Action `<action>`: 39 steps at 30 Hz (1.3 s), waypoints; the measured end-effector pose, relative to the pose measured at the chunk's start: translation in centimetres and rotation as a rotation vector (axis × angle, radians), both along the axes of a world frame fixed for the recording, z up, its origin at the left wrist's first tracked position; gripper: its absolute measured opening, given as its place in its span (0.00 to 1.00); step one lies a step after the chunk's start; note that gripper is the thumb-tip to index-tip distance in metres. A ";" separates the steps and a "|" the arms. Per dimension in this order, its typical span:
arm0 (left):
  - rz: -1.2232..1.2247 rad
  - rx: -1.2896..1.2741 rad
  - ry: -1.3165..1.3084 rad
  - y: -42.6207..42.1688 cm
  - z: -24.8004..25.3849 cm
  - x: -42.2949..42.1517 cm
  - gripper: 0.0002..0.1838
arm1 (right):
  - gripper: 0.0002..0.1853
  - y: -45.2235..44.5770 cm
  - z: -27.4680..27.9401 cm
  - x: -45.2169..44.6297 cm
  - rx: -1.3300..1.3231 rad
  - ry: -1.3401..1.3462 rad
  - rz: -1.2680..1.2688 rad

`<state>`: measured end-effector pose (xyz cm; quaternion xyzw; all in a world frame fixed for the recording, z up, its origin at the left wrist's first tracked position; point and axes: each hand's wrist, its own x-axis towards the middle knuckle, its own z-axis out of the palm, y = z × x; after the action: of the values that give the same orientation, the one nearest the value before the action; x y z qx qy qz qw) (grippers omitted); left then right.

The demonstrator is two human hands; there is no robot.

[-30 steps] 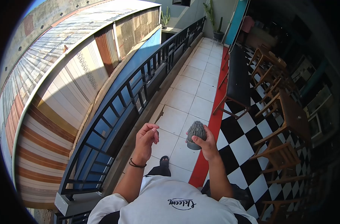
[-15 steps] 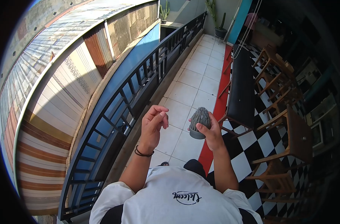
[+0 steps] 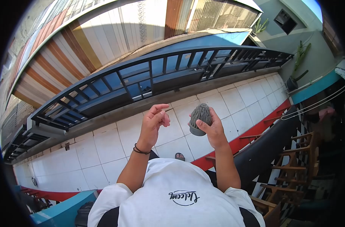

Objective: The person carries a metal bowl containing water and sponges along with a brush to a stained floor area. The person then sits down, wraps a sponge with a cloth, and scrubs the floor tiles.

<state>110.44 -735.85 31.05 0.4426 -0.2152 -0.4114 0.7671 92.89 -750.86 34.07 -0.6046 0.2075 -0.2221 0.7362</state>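
Note:
My right hand is wrapped round a small grey pot-shaped ornament, thumb across its front. The ornament has a shaggy, stringy cone-shaped top and a smooth round base; its exact kind is unclear. It is held in front of my chest, tilted slightly. To its left, my left hand is raised in the air, apart from the ornament. Its index finger is stretched out and the other fingers are loosely bent, with nothing seen in them. A dark band circles my left wrist.
White floor tiles run beneath me. A black metal railing stands ahead, with striped roofing sheets beyond it. At right are a long black padded bench and wooden chairs. A potted cactus stands at the far right end.
My view and body have turned left, so the railing now crosses in front of me. My right hand keeps hold of the ornament, and my left hand stays raised beside it.

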 end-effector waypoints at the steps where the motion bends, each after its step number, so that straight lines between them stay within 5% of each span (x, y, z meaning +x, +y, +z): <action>1: 0.055 0.054 0.012 1.2 -0.8 -0.7 0.17 | 0.28 -0.6 -0.5 0.3 0.013 0.018 0.059; 4: 0.226 0.348 -0.024 5.9 -4.9 -2.6 0.19 | 0.28 -0.5 -2.1 2.6 0.051 0.032 0.266; 7: 0.265 0.965 -0.110 12.3 -14.2 -4.6 0.27 | 0.25 2.6 -2.2 5.6 0.253 0.012 0.487; 9: -0.048 1.646 -0.135 16.1 -17.2 -8.5 0.36 | 0.25 5.7 -2.9 8.1 0.283 0.008 0.650; 11: -0.389 1.594 -0.009 21.4 -26.0 -13.0 0.41 | 0.25 9.4 -3.5 10.0 0.286 0.052 0.772; 13: -0.471 1.430 -0.115 24.6 -28.3 -15.5 0.39 | 0.30 13.1 -4.0 11.4 0.212 0.094 0.903; 21: -0.128 1.613 0.401 35.9 -40.7 -13.8 0.39 | 0.31 26.5 -5.8 17.8 0.130 0.201 1.130; 27: -0.163 1.367 0.444 45.9 -42.8 -5.6 0.35 | 0.30 38.6 -8.6 26.6 0.028 0.329 1.122; 35: -0.256 0.914 0.440 58.5 -37.6 -0.2 0.30 | 0.28 55.8 -8.9 38.5 -0.057 0.424 1.376; 39: 0.044 0.717 0.838 63.6 -38.2 3.9 0.25 | 0.28 64.7 -10.5 47.0 -0.047 0.440 1.514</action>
<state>114.38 -672.22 -7.14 0.4788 0.2716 -0.5839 0.5967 139.88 -686.17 23.59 -0.6270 -0.1244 0.4599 0.6163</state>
